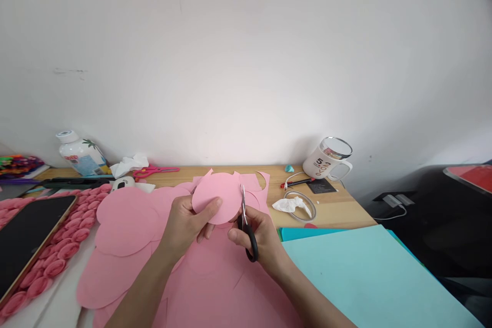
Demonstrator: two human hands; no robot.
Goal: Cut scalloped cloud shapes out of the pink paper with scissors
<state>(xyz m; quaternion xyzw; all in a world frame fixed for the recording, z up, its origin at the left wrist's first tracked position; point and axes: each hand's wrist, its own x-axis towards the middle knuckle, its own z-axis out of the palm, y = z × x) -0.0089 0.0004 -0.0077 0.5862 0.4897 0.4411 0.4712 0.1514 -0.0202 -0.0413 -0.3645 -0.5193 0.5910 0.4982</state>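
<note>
- Pink paper disc (213, 195) sits in the left hand (187, 224), its grip pinching between thumb and fingers, above the pink sheets (230, 287).
- Right hand (260, 238): grip wrapped around black-handled scissors (243, 209) at the disc's right edge; a wrist slip could nick the outline.
- Sheets below the disc could catch the blades if they dip.

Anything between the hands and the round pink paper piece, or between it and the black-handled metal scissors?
Nothing visible. The left hand pinches the round pink paper piece; the right hand holds the black-handled metal scissors, blades right at its right edge. Whether they touch it, I can't tell.
</note>
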